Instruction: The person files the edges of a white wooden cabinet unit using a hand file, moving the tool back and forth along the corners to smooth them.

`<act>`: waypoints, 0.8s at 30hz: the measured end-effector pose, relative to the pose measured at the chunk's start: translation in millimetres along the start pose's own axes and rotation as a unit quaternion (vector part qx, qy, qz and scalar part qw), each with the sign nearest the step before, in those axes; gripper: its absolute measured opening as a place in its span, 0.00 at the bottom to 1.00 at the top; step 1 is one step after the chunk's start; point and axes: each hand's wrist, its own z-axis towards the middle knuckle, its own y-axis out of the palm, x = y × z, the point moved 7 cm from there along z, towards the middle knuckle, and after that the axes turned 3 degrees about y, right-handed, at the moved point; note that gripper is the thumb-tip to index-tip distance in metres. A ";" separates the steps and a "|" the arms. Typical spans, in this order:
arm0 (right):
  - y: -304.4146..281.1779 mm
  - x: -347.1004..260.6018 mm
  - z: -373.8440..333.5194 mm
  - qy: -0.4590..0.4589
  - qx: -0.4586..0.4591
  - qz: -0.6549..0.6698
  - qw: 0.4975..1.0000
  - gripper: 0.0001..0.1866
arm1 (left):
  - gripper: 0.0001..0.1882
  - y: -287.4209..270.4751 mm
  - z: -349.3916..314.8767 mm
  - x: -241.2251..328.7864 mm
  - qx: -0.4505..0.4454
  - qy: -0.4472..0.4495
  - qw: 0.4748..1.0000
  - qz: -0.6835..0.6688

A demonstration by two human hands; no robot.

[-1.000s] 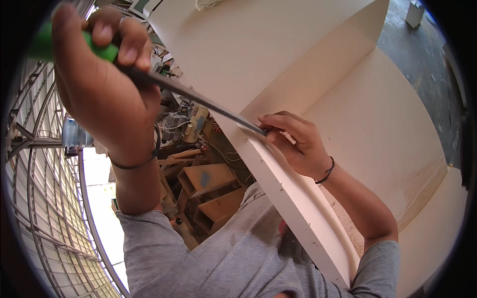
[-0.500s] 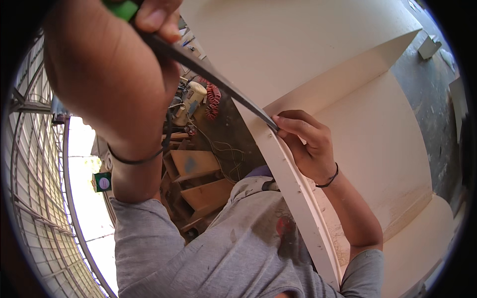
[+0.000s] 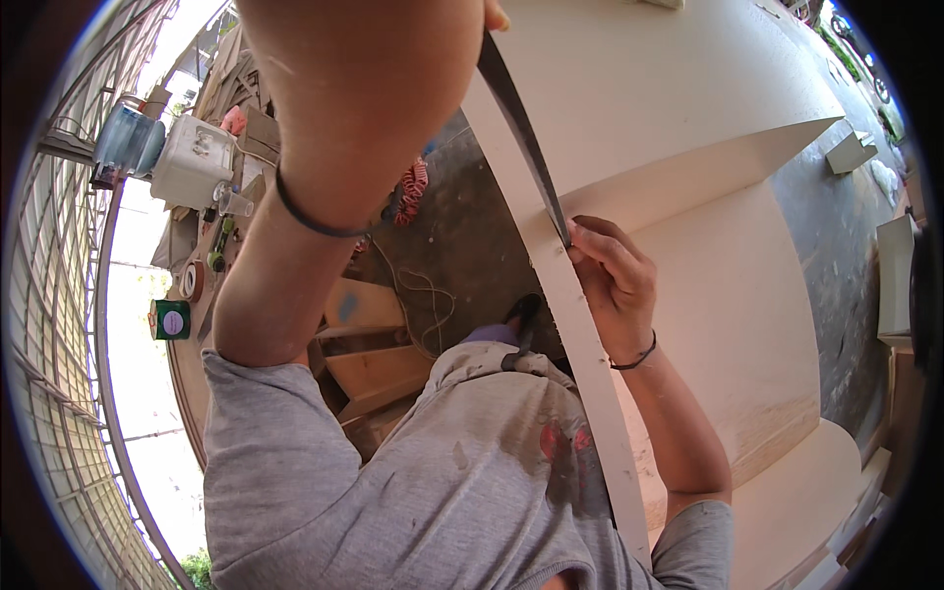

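Observation:
My left hand (image 3: 393, 69) is raised at the top of the view, mostly cut off by the upper edge. It is closed on the handle end of a long dark metal file (image 3: 521, 123); the handle itself is hidden now. The file slants down along the edge of a large white panel structure (image 3: 590, 364). My right hand (image 3: 618, 280) pinches the file's narrow tip between thumb and fingers, right at that edge. Small bumps or crumbs dot the edge strip below the tip.
An upright white divider (image 3: 708, 177) crosses the structure beyond my right hand. Wooden boxes (image 3: 369, 334), a loose cable (image 3: 433, 305) and a red coiled hose (image 3: 411, 192) lie below on the left. A bench (image 3: 187, 369) holds a green can (image 3: 170, 320), tape roll and white container (image 3: 192, 162).
My left hand has moved up and to the right, and the file stands steeper. My right hand still pinches the tip. The whole view has shifted, showing more of the bench.

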 end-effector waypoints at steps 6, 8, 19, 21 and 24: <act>3.4 17.4 -14.8 0.037 -0.004 0.007 0.999 0.14 | 0.16 17.1 -3.4 -7.9 -0.022 0.015 0.999 -0.047; 1.7 13.1 -8.5 0.034 -0.017 -0.002 0.999 0.15 | 0.16 19.4 -3.2 -8.2 -0.054 0.016 0.997 -0.051; -2.9 -1.7 2.5 0.011 -0.044 0.016 0.999 0.18 | 0.12 13.1 4.1 -7.7 -0.111 0.003 0.993 -0.034; -1.4 8.9 -3.4 0.031 -0.040 0.022 0.998 0.18 | 0.12 16.4 4.4 -12.1 -0.098 0.008 0.995 -0.020; -3.1 -2.9 2.0 0.008 -0.038 0.017 0.999 0.17 | 0.11 22.3 9.4 3.5 -0.124 0.051 0.991 -0.017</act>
